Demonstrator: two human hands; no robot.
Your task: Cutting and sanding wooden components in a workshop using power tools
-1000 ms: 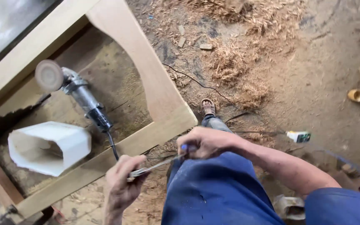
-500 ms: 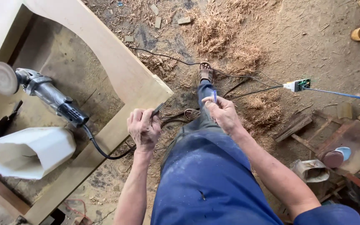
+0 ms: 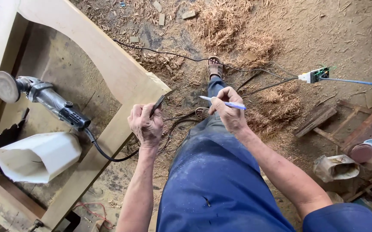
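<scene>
Head view showed the left hand closed around a thin dark metal blade, which stuck up out of the fist and pointed toward the corner of the pale wooden frame. The right hand pinched a blue-and-white pen between its fingers, the pen lying across the top of the hand, beside the frame's corner and apart from the blade. An angle grinder lay inside the frame, its black cord looping over the frame's lower rail. A white plastic container lay on its side just below the grinder. Compared with half a second earlier, the two hands had drawn closer together and the blade had swung upright.
</scene>
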